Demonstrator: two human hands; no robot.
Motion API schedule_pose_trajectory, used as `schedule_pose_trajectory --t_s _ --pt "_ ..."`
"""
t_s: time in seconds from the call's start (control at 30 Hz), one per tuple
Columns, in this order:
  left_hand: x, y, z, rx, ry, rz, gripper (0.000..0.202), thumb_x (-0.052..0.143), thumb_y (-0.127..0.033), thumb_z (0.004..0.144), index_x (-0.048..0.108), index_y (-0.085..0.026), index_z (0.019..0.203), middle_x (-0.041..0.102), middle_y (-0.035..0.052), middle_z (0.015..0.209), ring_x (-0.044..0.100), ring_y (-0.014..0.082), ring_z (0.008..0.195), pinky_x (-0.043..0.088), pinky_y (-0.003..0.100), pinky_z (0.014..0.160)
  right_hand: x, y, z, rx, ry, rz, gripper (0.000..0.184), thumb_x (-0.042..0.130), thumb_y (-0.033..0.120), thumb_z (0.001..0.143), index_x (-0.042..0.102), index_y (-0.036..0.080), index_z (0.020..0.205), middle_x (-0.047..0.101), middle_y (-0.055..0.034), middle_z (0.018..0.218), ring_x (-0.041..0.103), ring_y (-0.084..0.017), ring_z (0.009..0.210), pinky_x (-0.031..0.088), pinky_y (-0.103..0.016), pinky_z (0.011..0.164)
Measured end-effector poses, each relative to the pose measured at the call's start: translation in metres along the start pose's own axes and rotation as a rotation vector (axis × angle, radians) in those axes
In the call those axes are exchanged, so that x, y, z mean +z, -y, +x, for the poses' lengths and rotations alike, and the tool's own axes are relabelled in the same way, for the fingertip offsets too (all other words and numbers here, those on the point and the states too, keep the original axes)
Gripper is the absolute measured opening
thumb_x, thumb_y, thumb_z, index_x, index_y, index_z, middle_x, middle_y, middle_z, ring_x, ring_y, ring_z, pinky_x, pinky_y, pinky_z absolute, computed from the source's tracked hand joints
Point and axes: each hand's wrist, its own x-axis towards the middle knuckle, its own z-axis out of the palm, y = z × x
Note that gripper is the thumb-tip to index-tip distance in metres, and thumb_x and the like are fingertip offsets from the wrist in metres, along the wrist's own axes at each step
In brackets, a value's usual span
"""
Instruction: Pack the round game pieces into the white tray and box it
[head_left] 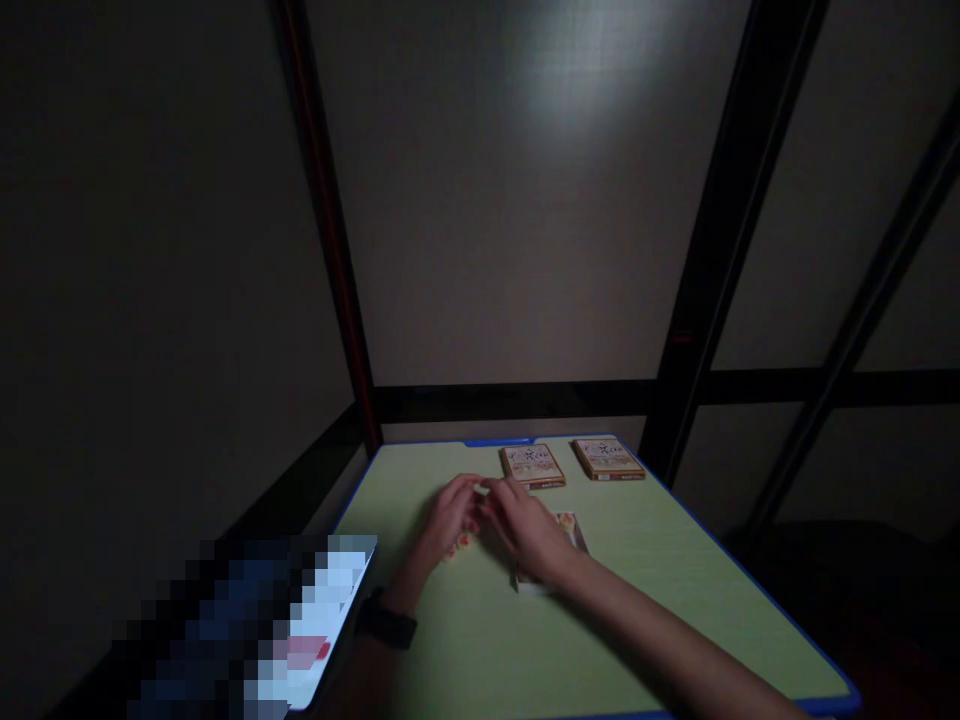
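Observation:
My left hand [452, 520] and my right hand [529, 528] meet over the table, with their fingertips close together. The fingers of both hands are bent and pinched. Whatever sits between them is too small and blurred to make out. Beside and below my left hand lie several small red-and-cream pieces [461, 544], partly covered by it. A shallow open box [534, 588] is under my right hand and forearm, which hide much of it. One similar piece [566, 521] shows at the box's far end.
Two flat printed boxes, one left [532, 466] and one right [607, 459], lie at the back of the pale green, blue-edged table [660, 600]. A lit screen [341, 590], partly pixelated, is at the lower left. Dark-framed panels stand behind the table.

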Motion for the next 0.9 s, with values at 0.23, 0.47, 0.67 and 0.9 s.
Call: schedule_pose_trajectory --t_s 0.23,0.47,0.67,0.9 --pt "0.043 -0.017 0.013 -0.104 0.368 -0.522 0.035 0.082 -0.040 0.073 0.067 -0.013 0.090 0.069 0.0062 0.083 0.061 0.0131 0.073 0.043 0.023 0.067 0.000 -0.057 -0.009 -0.025 -0.310 -0.031 0.042 0.046 0.028 0.099 0.044 0.018 0.140 0.066 -0.0159 0.112 0.065 -0.027 0.098 0.056 -0.041 0.081" --pt "0.041 -0.005 0.011 -0.160 0.382 -0.611 0.035 0.086 -0.035 0.070 0.069 -0.013 0.091 0.067 0.0053 0.086 0.061 0.0130 0.077 0.044 0.024 0.072 -0.008 -0.058 -0.017 -0.127 -0.371 0.152 0.031 0.051 0.023 0.098 0.057 0.023 0.128 0.066 -0.0109 0.108 0.065 -0.022 0.094 0.056 -0.035 0.079" --pt "0.036 -0.006 0.006 -0.143 0.383 -0.671 0.034 0.086 -0.037 0.071 0.067 -0.013 0.088 0.063 0.0029 0.083 0.056 0.0099 0.068 0.039 0.022 0.062 -0.013 -0.053 -0.015 -0.081 -0.484 0.259 0.014 0.060 0.025 0.093 0.068 0.022 0.105 0.068 -0.0075 0.096 0.065 -0.021 0.088 0.057 -0.034 0.078" --pt "0.039 -0.003 0.003 -0.147 0.385 -0.611 0.041 0.089 -0.039 0.065 0.068 -0.014 0.089 0.065 0.0041 0.083 0.059 0.0126 0.075 0.044 0.024 0.069 -0.008 -0.043 -0.020 -0.175 -0.494 0.170 0.014 0.061 0.026 0.093 0.065 0.021 0.106 0.070 -0.0087 0.096 0.066 -0.021 0.086 0.056 -0.033 0.075"
